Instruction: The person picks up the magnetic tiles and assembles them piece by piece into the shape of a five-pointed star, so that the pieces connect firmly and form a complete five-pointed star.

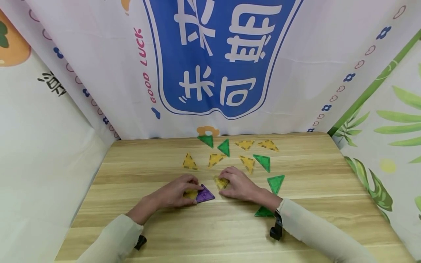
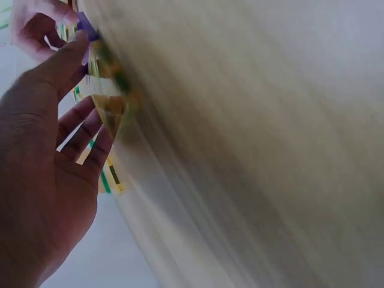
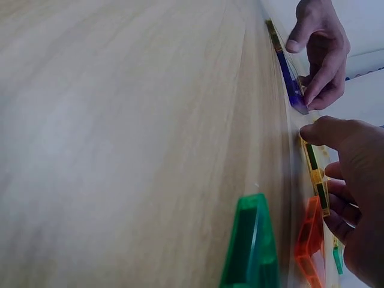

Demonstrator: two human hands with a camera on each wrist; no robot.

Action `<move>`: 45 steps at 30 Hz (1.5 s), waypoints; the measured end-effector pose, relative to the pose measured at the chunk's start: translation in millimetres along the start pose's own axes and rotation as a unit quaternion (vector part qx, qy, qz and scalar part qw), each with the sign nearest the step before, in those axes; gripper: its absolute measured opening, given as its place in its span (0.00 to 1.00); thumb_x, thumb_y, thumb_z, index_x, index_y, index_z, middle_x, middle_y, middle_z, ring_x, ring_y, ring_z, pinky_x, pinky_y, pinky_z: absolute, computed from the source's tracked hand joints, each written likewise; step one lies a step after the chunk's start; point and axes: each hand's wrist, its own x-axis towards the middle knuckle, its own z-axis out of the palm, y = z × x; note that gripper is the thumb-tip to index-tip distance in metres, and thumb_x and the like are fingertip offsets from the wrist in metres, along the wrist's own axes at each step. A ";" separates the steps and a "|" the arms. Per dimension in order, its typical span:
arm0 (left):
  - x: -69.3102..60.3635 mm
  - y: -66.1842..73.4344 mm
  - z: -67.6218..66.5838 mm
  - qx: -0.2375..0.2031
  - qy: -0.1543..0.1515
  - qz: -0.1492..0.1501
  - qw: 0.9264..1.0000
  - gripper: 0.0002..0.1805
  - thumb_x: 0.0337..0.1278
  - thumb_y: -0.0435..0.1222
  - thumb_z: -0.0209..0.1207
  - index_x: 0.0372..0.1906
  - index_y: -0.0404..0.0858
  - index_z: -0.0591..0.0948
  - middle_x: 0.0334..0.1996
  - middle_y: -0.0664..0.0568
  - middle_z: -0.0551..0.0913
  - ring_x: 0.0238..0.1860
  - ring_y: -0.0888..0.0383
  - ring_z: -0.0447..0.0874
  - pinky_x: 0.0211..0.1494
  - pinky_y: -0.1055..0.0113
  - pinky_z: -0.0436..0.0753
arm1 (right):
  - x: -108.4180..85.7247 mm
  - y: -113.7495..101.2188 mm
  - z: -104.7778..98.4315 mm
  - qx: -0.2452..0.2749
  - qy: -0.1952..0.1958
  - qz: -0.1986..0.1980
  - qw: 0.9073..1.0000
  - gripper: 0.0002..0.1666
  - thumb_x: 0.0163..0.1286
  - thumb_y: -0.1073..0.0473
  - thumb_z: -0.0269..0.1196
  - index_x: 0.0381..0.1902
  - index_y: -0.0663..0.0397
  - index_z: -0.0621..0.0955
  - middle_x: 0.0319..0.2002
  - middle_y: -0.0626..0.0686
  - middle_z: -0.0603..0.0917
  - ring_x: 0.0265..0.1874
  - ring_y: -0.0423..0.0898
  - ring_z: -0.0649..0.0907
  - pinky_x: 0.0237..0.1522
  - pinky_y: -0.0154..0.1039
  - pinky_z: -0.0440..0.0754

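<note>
My left hand [image 1: 177, 191] is bent over a yellow triangular magnetic tile [image 1: 191, 194] and a purple triangular magnetic tile [image 1: 205, 194], which lie edge to edge on the table. Its thumb and fingers grip the pair, hiding much of the yellow one. Just to the right, my right hand [image 1: 239, 184] holds another yellow triangular tile [image 1: 219, 182] by its edges between thumb and fingers. That tile's right part is covered by the fingers. A small gap separates it from the purple tile. In the right wrist view its yellow edge [image 3: 316, 174] stands close to the tabletop.
Behind the hands lie several yellow tiles [image 1: 189, 162] and green tiles [image 1: 224, 147]. A green tile [image 1: 275, 183] is right of the right hand, and another green tile [image 1: 264, 212] is partly under that forearm. An orange tile [image 3: 308, 240] shows beside the right hand. A printed curtain [image 1: 125, 91] borders the wooden table [image 1: 197, 237].
</note>
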 end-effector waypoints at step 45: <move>8.7 6.8 6.4 0.099 0.029 -0.001 0.995 0.34 0.64 0.55 0.72 0.68 0.41 0.82 0.55 0.50 0.80 0.52 0.57 0.78 0.56 0.58 0.82 | -2.4 -24.4 10.5 -0.021 0.050 0.075 0.996 0.30 0.54 0.43 0.83 0.48 0.56 0.89 0.47 0.52 0.87 0.49 0.51 0.85 0.53 0.47 0.86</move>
